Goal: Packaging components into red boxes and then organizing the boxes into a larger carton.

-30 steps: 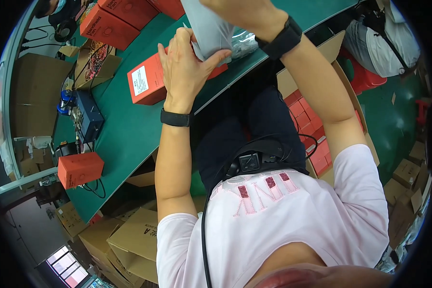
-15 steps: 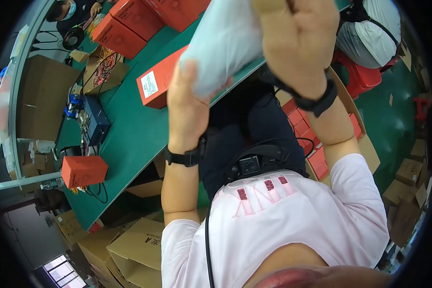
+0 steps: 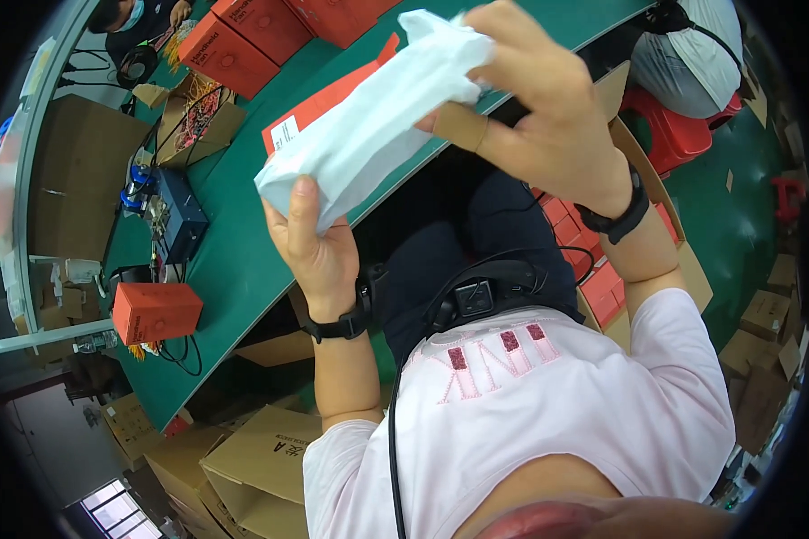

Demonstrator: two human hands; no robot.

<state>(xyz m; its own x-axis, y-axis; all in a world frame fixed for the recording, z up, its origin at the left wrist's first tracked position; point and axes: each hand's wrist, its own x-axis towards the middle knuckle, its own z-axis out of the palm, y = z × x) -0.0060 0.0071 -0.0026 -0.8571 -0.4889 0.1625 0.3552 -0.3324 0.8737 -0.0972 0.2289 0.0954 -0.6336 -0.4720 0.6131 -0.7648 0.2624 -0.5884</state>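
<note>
A long, crinkled pale white wrapped packet (image 3: 368, 130) slants up to the right over the table's front edge. What is inside it is hidden. My left hand (image 3: 315, 256) grips its lower left end, thumb on the near face and fingers partly behind it. At the upper right end, my right hand (image 3: 553, 130) has its fingers bent around the loose wrapping, with the thumb along the lower side. Just behind the packet and partly covered by it lies a red carton (image 3: 337, 92) with a white label; a red flap stands up at its far end.
Red boxes (image 3: 229, 56) line the back of the green table (image 3: 234, 234). Leftward are a blue device (image 3: 182, 216), a carton of wires (image 3: 198, 121) and another red box (image 3: 157, 310). Below my right arm sits an open carton (image 3: 688, 278) of red boxes. People sit beyond and to the right.
The packet has come down and tilted toward the left, now lying more lengthwise between my hands. My left hand moved left and lower; my right hand dropped and turned, its fingers bending over the packet's end.
</note>
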